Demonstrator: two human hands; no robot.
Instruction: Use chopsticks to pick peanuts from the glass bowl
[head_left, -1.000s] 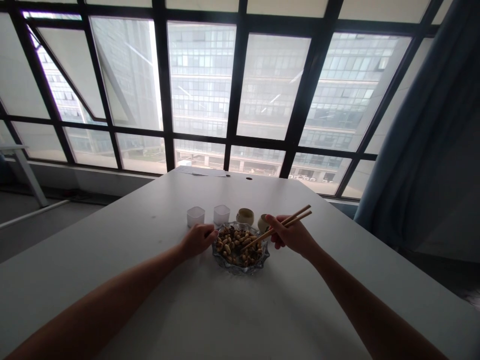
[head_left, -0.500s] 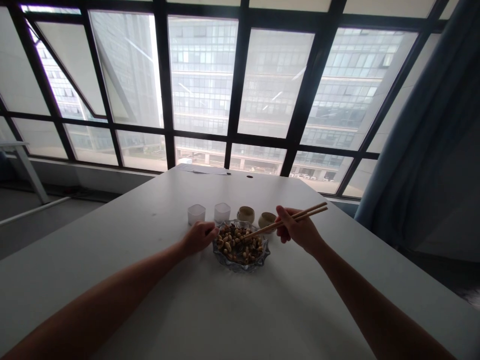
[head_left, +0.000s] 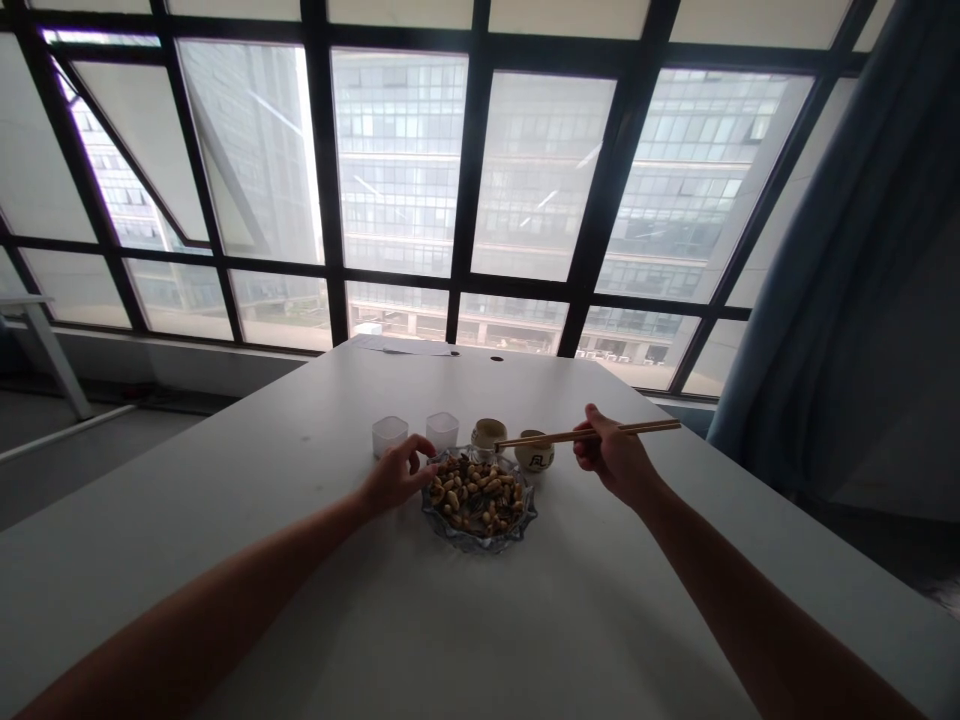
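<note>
My right hand (head_left: 615, 455) is closed around a pair of wooden chopsticks (head_left: 652, 427), held nearly level. Their tips reach the near rim of a beige cup (head_left: 489, 430), with a tiny dark bit at the tips too small to name. A second beige cup (head_left: 535, 458) with a dark character on it sits below the sticks. Peanuts (head_left: 480, 485) mixed with dark bits fill a scalloped glass bowl (head_left: 480, 543). At the bowl's left rim rests my left hand (head_left: 391, 474), thumb and index finger apart.
Two whitish translucent cups, a left one (head_left: 389, 437) and a right one (head_left: 442, 430), stand behind the bowl, in line with the beige cups. Paper sheets (head_left: 409, 346) lie at the far end of the white table (head_left: 300, 560). A blue curtain (head_left: 795, 260) hangs at right.
The chopsticks have lifted out of the peanuts and swung to the beige cup as my right hand moved right. My left hand's fingers have uncurled at the bowl's rim.
</note>
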